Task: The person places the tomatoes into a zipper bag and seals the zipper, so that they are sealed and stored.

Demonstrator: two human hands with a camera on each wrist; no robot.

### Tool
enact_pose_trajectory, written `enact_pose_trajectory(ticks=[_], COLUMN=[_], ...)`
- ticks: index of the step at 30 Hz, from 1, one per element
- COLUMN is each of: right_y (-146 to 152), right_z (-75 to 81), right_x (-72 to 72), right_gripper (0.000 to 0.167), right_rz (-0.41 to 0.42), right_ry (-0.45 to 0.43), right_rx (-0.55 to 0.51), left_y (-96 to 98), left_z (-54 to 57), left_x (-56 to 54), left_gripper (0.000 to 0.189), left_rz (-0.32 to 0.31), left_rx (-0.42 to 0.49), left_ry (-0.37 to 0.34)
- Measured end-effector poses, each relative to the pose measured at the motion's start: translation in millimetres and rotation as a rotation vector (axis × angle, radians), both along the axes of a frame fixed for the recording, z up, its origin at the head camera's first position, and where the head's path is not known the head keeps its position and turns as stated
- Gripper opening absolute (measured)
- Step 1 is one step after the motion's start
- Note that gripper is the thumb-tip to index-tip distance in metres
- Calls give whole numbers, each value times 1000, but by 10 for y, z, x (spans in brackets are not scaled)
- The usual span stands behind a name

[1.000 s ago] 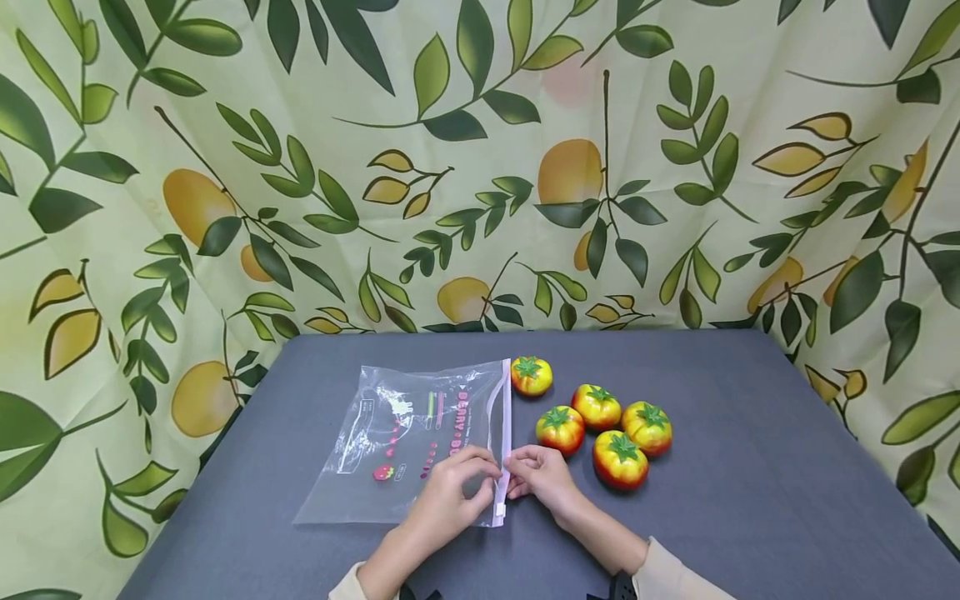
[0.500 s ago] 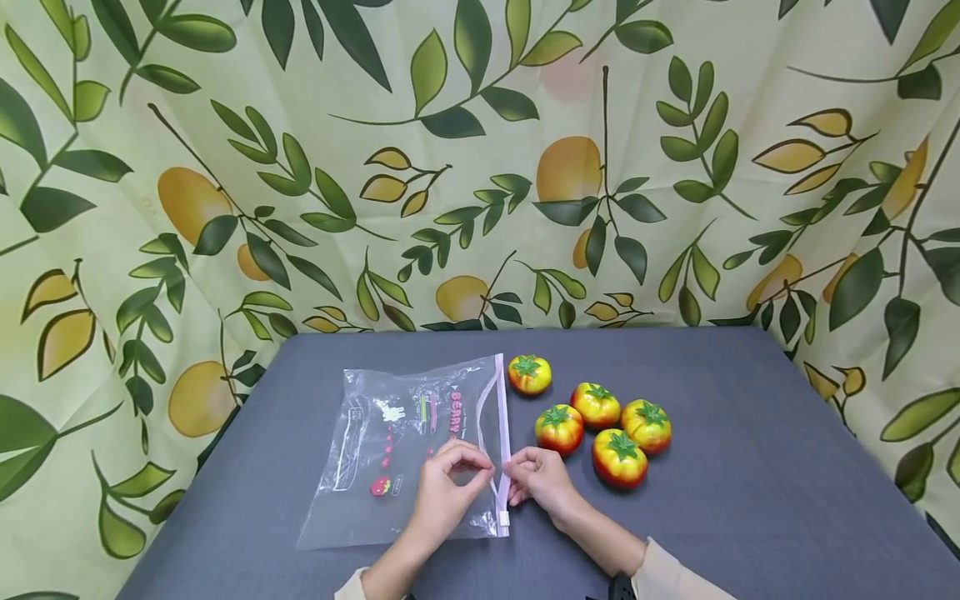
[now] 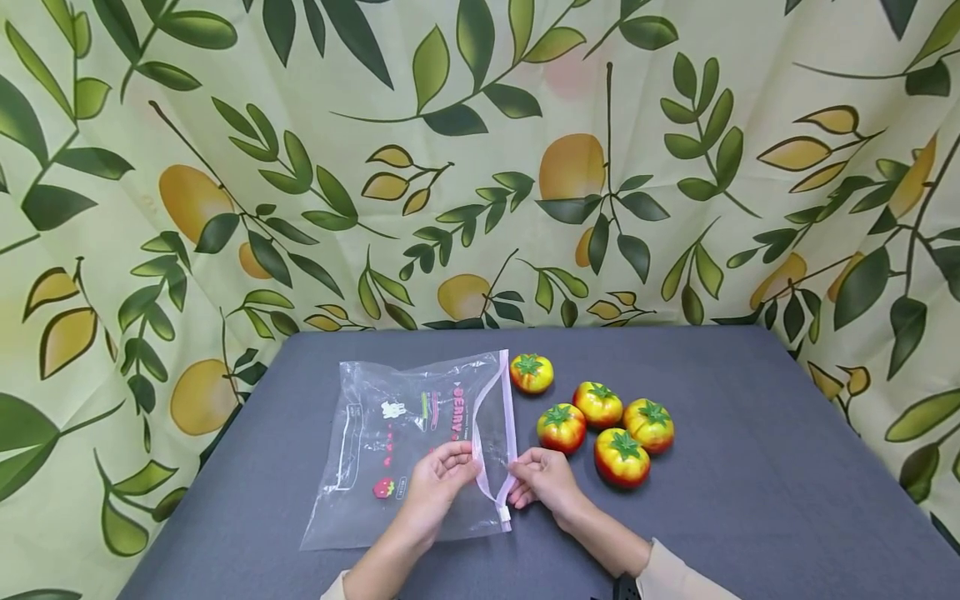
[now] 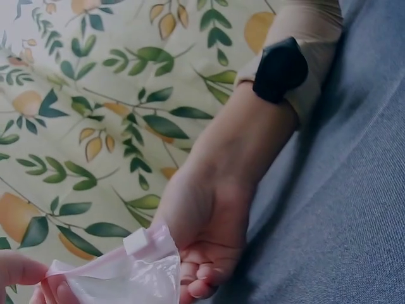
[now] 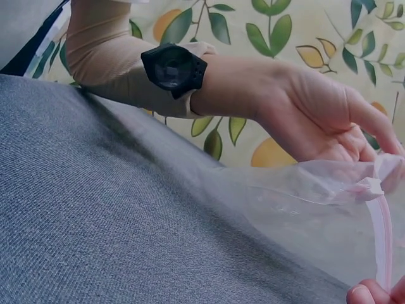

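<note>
The left hand [image 3: 441,485] and right hand [image 3: 549,482] are pinching opposite lips of a clear plastic, pink-edged bag [image 3: 408,442]; its mouth is facing five round red-yellow tomatoes [image 3: 597,407], nearer the right hand.

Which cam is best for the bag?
Head: it shows nearly all of the bag, with its print and parted pink strips. Left wrist has only the corner with the white slider, cropped at the bottom. Right wrist gets the slider and some clear film, cut off at the right.

A leaf-and-fruit cloth [image 3: 480,192] hangs behind the grey-blue table [image 3: 750,467].
</note>
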State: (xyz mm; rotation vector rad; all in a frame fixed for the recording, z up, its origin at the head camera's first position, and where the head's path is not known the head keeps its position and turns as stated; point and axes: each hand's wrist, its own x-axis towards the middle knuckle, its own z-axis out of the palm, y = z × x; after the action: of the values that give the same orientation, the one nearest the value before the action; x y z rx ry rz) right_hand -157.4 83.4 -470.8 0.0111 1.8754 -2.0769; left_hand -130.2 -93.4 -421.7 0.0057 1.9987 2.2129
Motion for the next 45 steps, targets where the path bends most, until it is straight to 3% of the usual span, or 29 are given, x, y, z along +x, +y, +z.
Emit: enact_pose_trajectory(ticks=[12,17,20,23,26,34,45], right_y=[63,80,76,76,87,120,155], right_z=[18,49,71,92,110,105,113], right_x=[2,2,19,42,55,91,168], right_gripper=[13,17,19,23,28,26,8], right_rz=[11,23,35,40,37,21,-122], right_ry=[-18,-10,21,74,126,337,644], right_rx=[47,61,58,63,71,138,273], left_y=[-117,-139,-140,-145,-152,-164,-187], left_z=[110,100,60,5,-16,49,66], left_x=[77,72,64,50,42,22,-11], left_gripper=[23,15,20,20,19,11,13], left_rz=[-16,-16,-19,-53,-80,-3,-4], left_rx=[29,72,110,170,209,183,181], left_ry=[-33,-12,33,125,173,102,85])
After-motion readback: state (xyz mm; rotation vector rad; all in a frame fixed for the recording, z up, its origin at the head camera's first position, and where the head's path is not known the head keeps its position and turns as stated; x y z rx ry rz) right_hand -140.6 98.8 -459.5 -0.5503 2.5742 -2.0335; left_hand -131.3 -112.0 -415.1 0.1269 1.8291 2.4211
